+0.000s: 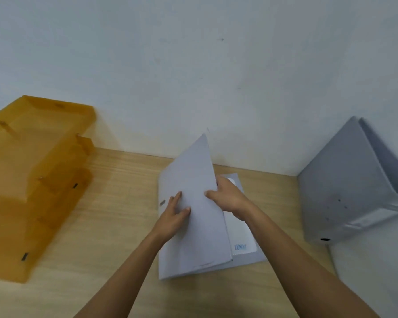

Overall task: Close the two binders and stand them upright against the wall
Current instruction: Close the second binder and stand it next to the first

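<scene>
A pale grey binder (193, 239) lies in the middle of the wooden desk (115, 203), its cover raised at a slant and its labelled spine facing right. My left hand (171, 218) presses flat on the cover's outer face. My right hand (225, 198) grips the cover's right edge, fingers curled over it. A second grey binder (338, 184) stands at the right with its covers splayed open, close to the side wall; its spine with a finger hole points towards me.
A stack of amber translucent letter trays (32, 175) fills the desk's left side against the back wall (193, 76). A white side wall (377, 271) bounds the desk on the right.
</scene>
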